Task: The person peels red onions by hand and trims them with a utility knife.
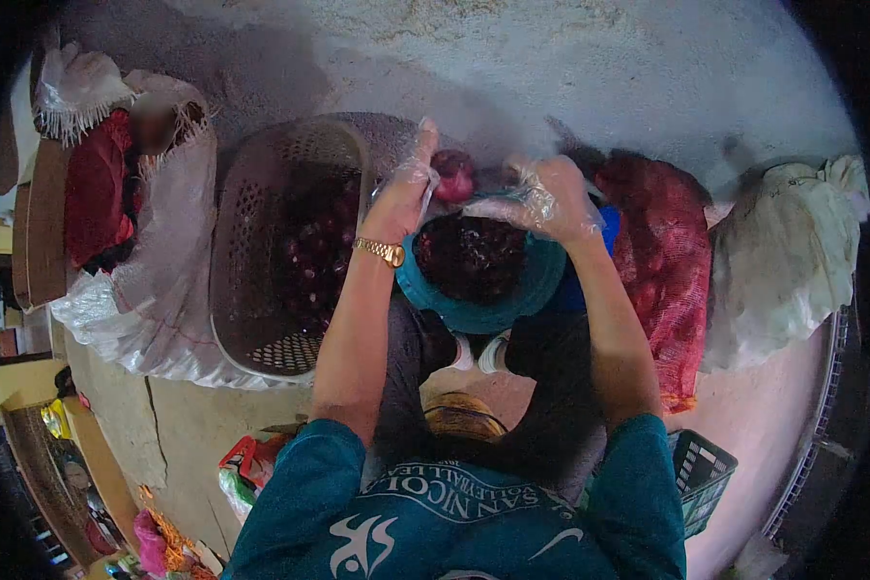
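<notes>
My left hand [408, 193], in a clear plastic glove and with a gold watch at the wrist, holds a red onion [453, 176] against its thumb side. To the right of it is my right hand [556, 201], also gloved, with curled fingers and the thumb stretched toward the onion. Whatever lies in its grip is hidden. Beneath both hands stands a teal basin [548, 271] with dark onion skins [469, 256] in it. Left of the basin, a grey-brown plastic basket [234, 242] contains many red onions [314, 256].
A red mesh sack [659, 271] of onions and a whitish sack [783, 261] stand on the right. An opened woven sack [179, 213] is at left. Behind is a concrete wall [628, 68]. A dark green crate [703, 478] sits by my right side.
</notes>
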Motion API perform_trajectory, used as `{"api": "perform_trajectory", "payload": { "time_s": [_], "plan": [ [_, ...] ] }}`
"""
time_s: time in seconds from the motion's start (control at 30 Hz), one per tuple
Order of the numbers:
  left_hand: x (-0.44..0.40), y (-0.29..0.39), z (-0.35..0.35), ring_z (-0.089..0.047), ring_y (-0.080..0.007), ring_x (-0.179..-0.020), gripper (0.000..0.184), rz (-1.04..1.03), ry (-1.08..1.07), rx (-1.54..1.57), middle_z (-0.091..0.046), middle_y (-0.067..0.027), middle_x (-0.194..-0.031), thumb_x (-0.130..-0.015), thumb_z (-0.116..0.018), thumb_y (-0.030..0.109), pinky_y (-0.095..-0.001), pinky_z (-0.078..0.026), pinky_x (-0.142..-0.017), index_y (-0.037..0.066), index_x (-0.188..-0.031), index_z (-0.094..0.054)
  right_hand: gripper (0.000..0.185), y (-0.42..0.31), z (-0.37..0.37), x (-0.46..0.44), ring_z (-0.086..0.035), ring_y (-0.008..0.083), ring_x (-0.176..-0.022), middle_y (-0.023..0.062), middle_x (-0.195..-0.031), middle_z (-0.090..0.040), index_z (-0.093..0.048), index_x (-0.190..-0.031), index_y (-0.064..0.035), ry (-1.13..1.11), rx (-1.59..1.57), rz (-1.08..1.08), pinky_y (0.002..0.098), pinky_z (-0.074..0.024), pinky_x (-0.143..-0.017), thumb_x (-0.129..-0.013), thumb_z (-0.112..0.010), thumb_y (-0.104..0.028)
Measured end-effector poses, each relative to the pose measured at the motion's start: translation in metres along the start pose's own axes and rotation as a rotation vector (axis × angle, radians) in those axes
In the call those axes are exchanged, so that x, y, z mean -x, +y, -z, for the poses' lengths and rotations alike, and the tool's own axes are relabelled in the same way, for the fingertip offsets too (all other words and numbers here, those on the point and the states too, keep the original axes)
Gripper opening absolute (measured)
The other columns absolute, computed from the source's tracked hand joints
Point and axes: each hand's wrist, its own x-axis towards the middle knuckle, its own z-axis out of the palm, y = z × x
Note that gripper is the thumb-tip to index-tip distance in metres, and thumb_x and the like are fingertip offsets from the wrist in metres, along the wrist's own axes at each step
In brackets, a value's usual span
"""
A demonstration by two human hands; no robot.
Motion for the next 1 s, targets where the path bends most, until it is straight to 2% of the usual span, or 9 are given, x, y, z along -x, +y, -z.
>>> {"api": "perform_trajectory", "payload": {
  "time_s": [0.07, 0.2, 0.27, 0.4, 0.47, 0.6, 0.67, 0.8, 1.0],
  "plan": [
    [-0.016, -0.013, 0.016, -0.055, -0.0114, -0.088, 0.082, 0.144, -0.204, -0.144, -0.055, -0.003, -0.118, -0.089, -0.049, 0.063, -0.0277, -0.045, -0.085, 0.004, -0.144, -0.034, 0.066, 0.001, 0.002, 0.0, -0.062, 0.0403, -0.072, 0.0181, -0.071, -0.064, -0.067, -0.089, -0.0047, 0.001, 0.055, 0.039, 0.0464, -0.0469, -0.065, -0.065, -0.07, -0.066],
    [-0.003, -0.009, 0.001, -0.05, -0.0126, -0.106, 0.083, 0.155, -0.077, -0.148, -0.046, -0.0041, -0.136, -0.089, -0.051, 0.061, -0.0267, -0.038, -0.096, 0.003, -0.145, -0.031, 0.069, 0.01, -0.003, 0.005, -0.062, 0.0407, -0.073, 0.0184, -0.073, -0.064, -0.066, -0.093, -0.0043, 0.008, 0.09, 0.054, 0.0475, -0.046, -0.065, -0.066, -0.067, -0.068],
    [0.003, -0.003, -0.001, -0.037, -0.0144, -0.131, 0.079, 0.177, -0.217, -0.091, -0.035, -0.0042, -0.148, -0.09, -0.054, 0.056, -0.0257, -0.028, -0.106, 0.004, -0.146, -0.032, 0.07, 0.01, -0.002, 0.003, -0.063, 0.0405, -0.074, 0.0188, -0.076, -0.065, -0.067, -0.094, -0.0042, -0.035, 0.055, 0.053, 0.0475, -0.0469, -0.066, -0.065, -0.068, -0.068],
    [-0.008, -0.014, 0.004, -0.034, -0.014, -0.134, 0.07, 0.115, -0.327, 0.005, -0.035, -0.004, -0.149, -0.093, -0.054, 0.048, -0.0261, -0.028, -0.108, 0.006, -0.146, -0.033, 0.069, 0.006, 0.0, 0.002, -0.063, 0.0402, -0.076, 0.0189, -0.079, -0.066, -0.068, -0.097, -0.0048, 0.021, 0.033, 0.043, 0.0466, -0.0481, -0.067, -0.063, -0.071, -0.065],
    [-0.011, -0.017, 0.007, -0.046, -0.0127, -0.12, 0.06, 0.108, -0.344, 0.028, -0.045, -0.003, -0.14, -0.096, -0.052, 0.043, -0.0289, -0.035, -0.103, 0.007, -0.143, -0.039, 0.075, 0.008, -0.003, 0.0, -0.067, 0.0357, -0.08, 0.0155, -0.083, -0.069, -0.069, -0.094, -0.0061, -0.008, 0.068, 0.011, 0.0437, -0.0528, -0.07, -0.06, -0.069, -0.072],
    [-0.002, -0.009, -0.003, -0.051, -0.0121, -0.11, 0.056, 0.179, -0.336, 0.048, -0.053, -0.0025, -0.129, -0.096, -0.052, 0.043, -0.03, -0.039, -0.1, 0.005, -0.137, -0.045, 0.075, -0.003, 0.004, -0.002, -0.067, 0.0356, -0.079, 0.0161, -0.08, -0.069, -0.07, -0.094, -0.0065, -0.035, 0.108, -0.032, 0.0435, -0.0531, -0.069, -0.06, -0.068, -0.073],
    [-0.005, -0.013, -0.004, -0.061, -0.0174, -0.096, 0.049, 0.049, -0.276, 0.063, -0.064, -0.0073, -0.108, -0.093, -0.054, 0.048, -0.0366, -0.05, -0.089, 0.004, -0.115, -0.06, 0.077, -0.002, 0.004, -0.002, -0.067, 0.0353, -0.077, 0.0168, -0.078, -0.068, -0.07, -0.096, -0.0059, 0.003, 0.067, -0.048, 0.0432, -0.053, -0.067, -0.061, -0.067, -0.075],
    [-0.002, -0.008, -0.002, -0.06, -0.0193, -0.101, 0.049, 0.083, -0.295, 0.089, -0.061, -0.0091, -0.112, -0.094, -0.054, 0.045, -0.0384, -0.05, -0.089, 0.004, -0.122, -0.055, 0.078, -0.004, 0.004, -0.004, -0.067, 0.0358, -0.076, 0.0174, -0.077, -0.068, -0.069, -0.094, -0.0035, -0.067, 0.091, -0.155, 0.0423, -0.0529, -0.067, -0.062, -0.067, -0.075],
    [-0.004, -0.01, -0.006, -0.051, -0.0197, -0.114, 0.055, -0.186, -0.327, 0.061, -0.045, -0.0073, -0.136, -0.094, -0.057, 0.031, -0.0354, -0.044, -0.095, 0.004, -0.139, -0.039, 0.078, -0.004, -0.004, -0.006, -0.066, 0.038, -0.079, 0.0191, -0.079, -0.068, -0.066, -0.094, -0.0002, 0.055, -0.074, -0.2, 0.0443, -0.0516, -0.071, -0.064, -0.068, -0.072]
  ]
}}
